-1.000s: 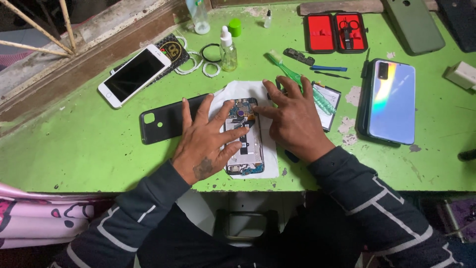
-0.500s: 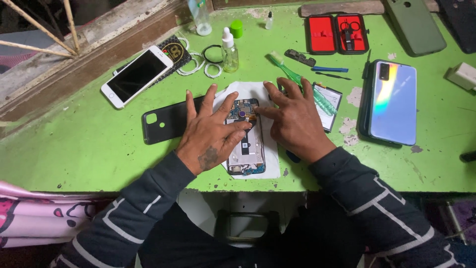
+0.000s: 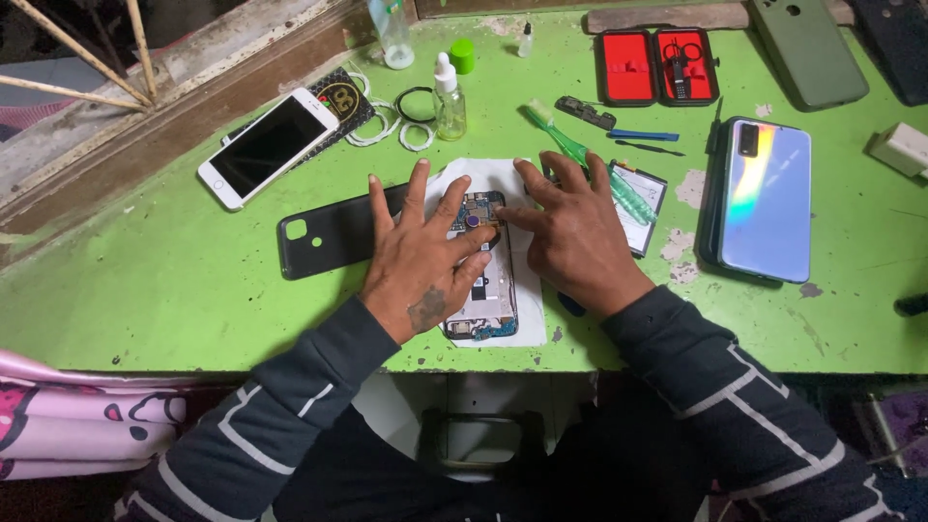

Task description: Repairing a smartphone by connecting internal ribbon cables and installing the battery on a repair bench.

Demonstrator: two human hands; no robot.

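Head view: left hand (image 3: 418, 259) lies flat, grip released, on the opened phone (image 3: 481, 261); right hand (image 3: 578, 232), also released, fingertip pressing its upper end; black back cover (image 3: 329, 235) beside it on the worktop (image 3: 155, 280).

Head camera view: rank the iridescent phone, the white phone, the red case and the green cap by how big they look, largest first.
1. Iridescent phone, lying right of the hands.
2. White phone, only slightly smaller; it lies farther from the camera, so this ranking is unsure.
3. Red case, open, at the far edge.
4. Green cap, by far the smallest.
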